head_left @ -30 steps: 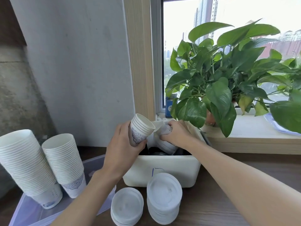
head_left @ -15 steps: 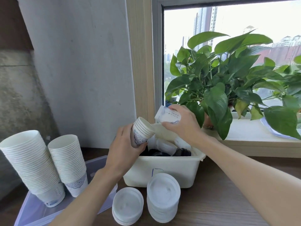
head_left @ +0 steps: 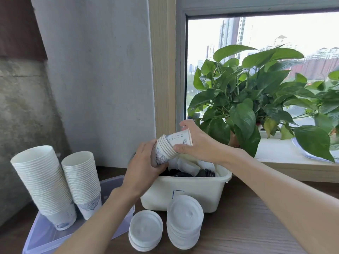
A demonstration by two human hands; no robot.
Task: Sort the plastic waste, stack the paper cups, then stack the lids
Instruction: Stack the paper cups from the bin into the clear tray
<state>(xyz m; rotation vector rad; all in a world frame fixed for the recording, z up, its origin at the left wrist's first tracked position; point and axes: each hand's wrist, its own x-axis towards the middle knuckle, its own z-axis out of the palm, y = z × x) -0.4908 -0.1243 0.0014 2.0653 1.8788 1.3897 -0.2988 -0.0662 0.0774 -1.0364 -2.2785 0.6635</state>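
Your left hand (head_left: 145, 167) is wrapped around a short nested stack of white paper cups with a blue pattern (head_left: 162, 153), held tilted just above the left rim of the white rectangular plastic tub (head_left: 183, 191). Your right hand (head_left: 200, 145) pinches a single white paper cup (head_left: 180, 139) between thumb and curled fingers, its base already entering the mouth of that short stack, also above the tub.

By the look of it you are well into the cup stage. Two tall stacks of white paper cups (head_left: 42, 182) stand left of the tub on a translucent plastic tray (head_left: 45, 233). Two piles of white round plastic lids (head_left: 145, 228) sit just in front of the tub.

What remains lies inside the tub: loose crumpled white cups (head_left: 185, 165) and several black round lids (head_left: 205, 173); how many are underneath is hidden. So expect to seat this cup fully, add the short stack to those left of the tub, fish out the rest, and then deal with the black lids.
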